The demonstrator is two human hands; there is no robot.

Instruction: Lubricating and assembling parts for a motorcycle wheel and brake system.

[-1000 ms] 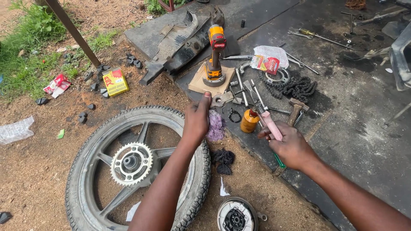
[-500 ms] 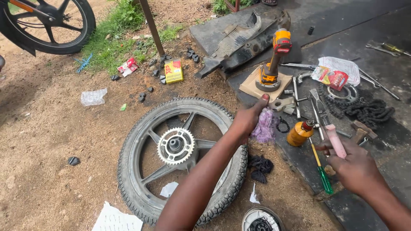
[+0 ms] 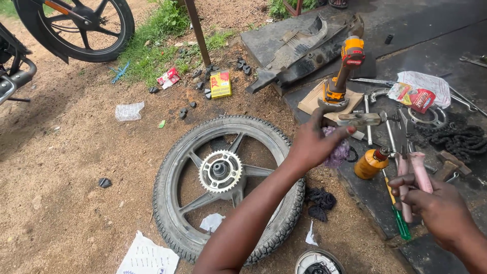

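Note:
My left hand [image 3: 315, 143] reaches out past the tyre, fingers spread, resting over a purple rag [image 3: 339, 153] at the edge of the dark slab. Its fingertips lie close to a metal hammer head [image 3: 359, 119] and the base of an orange and black cordless driver [image 3: 345, 71], which stands on a wooden board. My right hand [image 3: 437, 209] is closed around pink-handled pliers [image 3: 415, 171], held above a green-handled screwdriver [image 3: 402, 223]. A small orange oil bottle [image 3: 370, 163] stands between the two hands.
A motorcycle wheel [image 3: 175, 203] with its sprocket [image 3: 221, 171] lies flat on the dirt. Spanners, a chain [image 3: 462, 139] and a packet [image 3: 415, 95] cover the slab. A black body panel [image 3: 304, 45], a yellow box [image 3: 220, 83] and a motorcycle [image 3: 76, 25] lie beyond. A round part [image 3: 319, 264] sits near me.
The view has swung left, bringing the motorcycle into sight. My left hand has stretched further over the purple rag toward the tools. My right hand still grips the pliers.

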